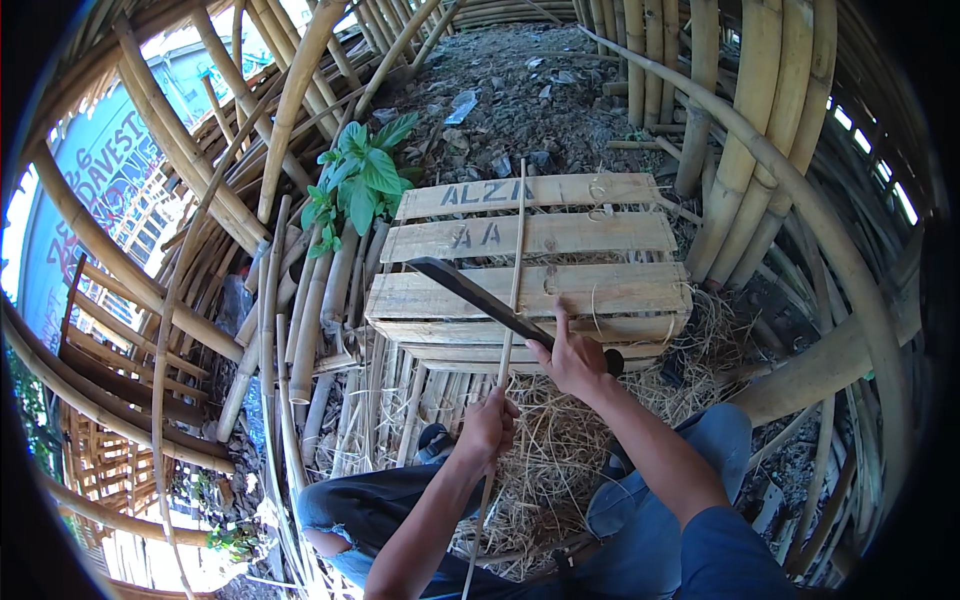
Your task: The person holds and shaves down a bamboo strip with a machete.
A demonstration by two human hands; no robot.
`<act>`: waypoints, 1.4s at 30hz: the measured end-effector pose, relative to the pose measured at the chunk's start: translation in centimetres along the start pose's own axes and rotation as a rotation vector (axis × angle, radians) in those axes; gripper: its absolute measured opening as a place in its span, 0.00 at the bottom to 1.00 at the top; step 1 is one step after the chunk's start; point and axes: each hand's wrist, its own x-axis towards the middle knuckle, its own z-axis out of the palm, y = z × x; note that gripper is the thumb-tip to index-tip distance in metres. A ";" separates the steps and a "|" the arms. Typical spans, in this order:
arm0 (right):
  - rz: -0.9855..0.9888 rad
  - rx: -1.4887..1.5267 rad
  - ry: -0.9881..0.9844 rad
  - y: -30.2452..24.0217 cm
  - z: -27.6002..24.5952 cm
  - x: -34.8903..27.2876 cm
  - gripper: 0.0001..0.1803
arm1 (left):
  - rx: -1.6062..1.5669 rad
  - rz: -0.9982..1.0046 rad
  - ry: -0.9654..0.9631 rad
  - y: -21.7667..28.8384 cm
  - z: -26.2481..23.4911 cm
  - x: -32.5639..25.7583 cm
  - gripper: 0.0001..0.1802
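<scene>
My left hand (487,428) is wrapped round a long thin bamboo strip (519,235). The strip runs from below my fist, between my knees, up across the top of a slatted wooden crate (620,285). In my right hand (575,362) is a machete (462,290) with a dark blade. My index finger stretches forward while the other fingers close round its handle, whose dark end shows past my palm. The blade slants up to the left and crosses the strip over the crate's near slats; whether they touch I cannot tell.
Pale shavings (540,450) cover the ground between my legs. Bamboo poles (330,290) lie to the left beside a green leafy plant (360,180). Thick upright bamboo posts (755,130) stand at right, with a long bent pole (770,160) in front. Dark soil (500,90) lies beyond the crate.
</scene>
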 end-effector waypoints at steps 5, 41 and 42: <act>-0.010 -0.017 0.029 0.4 0.6 0.1 0.46 | -0.029 -0.019 0.014 -1.4 -0.2 -1.1 0.24; -0.038 0.107 0.074 0.5 -0.3 0.3 0.41 | 0.363 0.090 0.058 3.8 -1.6 4.5 0.21; -0.040 0.106 0.074 0.4 -0.4 0.3 0.41 | 0.427 0.138 0.112 3.6 -1.8 4.8 0.22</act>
